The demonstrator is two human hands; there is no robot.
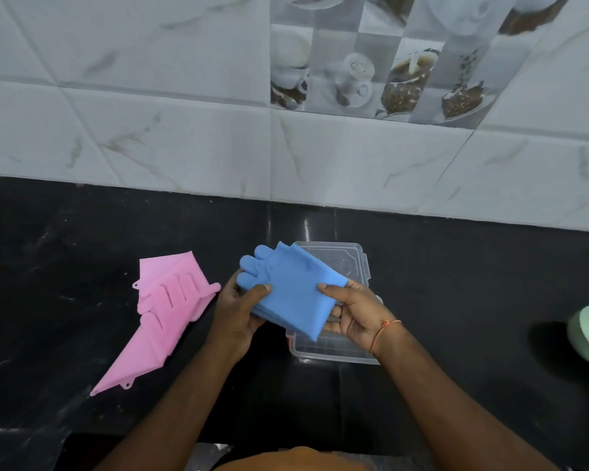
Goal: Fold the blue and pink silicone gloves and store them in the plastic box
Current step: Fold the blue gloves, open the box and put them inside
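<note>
My left hand (237, 309) and right hand (352, 314) grip the folded blue gloves (293, 290) above the plastic box (340, 350) at centre frame; the pink gloves (165, 311), centre-left, remain unstored.

head view, downward, close over counter (82, 232)

Bare forearms; thin orange thread bracelet (383, 329) on right wrist; orange garment (296, 460).
</note>
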